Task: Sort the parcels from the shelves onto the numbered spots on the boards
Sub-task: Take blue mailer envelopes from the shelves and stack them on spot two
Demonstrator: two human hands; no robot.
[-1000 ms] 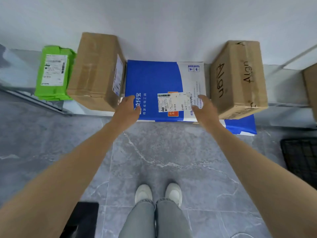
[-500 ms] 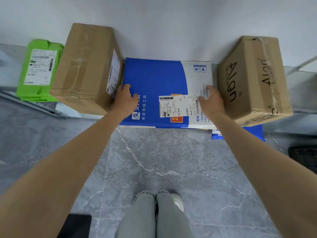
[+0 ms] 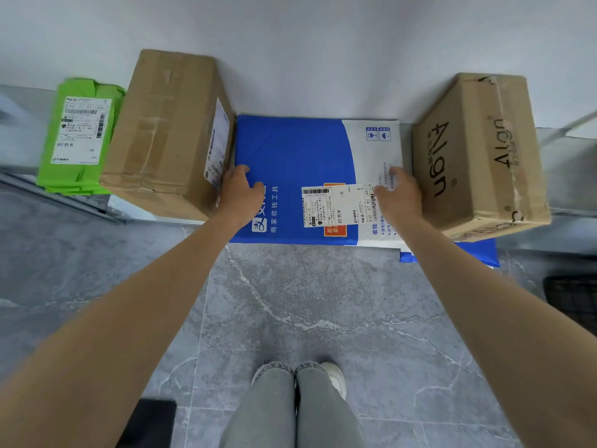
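Our left hand [image 3: 240, 192] and right hand [image 3: 399, 197] are bare, like both forearms [image 3: 145, 302]; we wear faded grey denim jeans [image 3: 290, 412] with frayed hems and a white rounded sneaker [image 3: 336, 378].

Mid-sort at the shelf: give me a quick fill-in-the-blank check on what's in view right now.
1. The blue parcel lies flat between two cardboard ____.
2. The left hand and right hand both hold the ____ parcel.
3. The green parcel lies to the ____ of the plain box.
4. The lettered box stands on the blue parcel's ____ side.
Missing words: boxes; blue; left; right.
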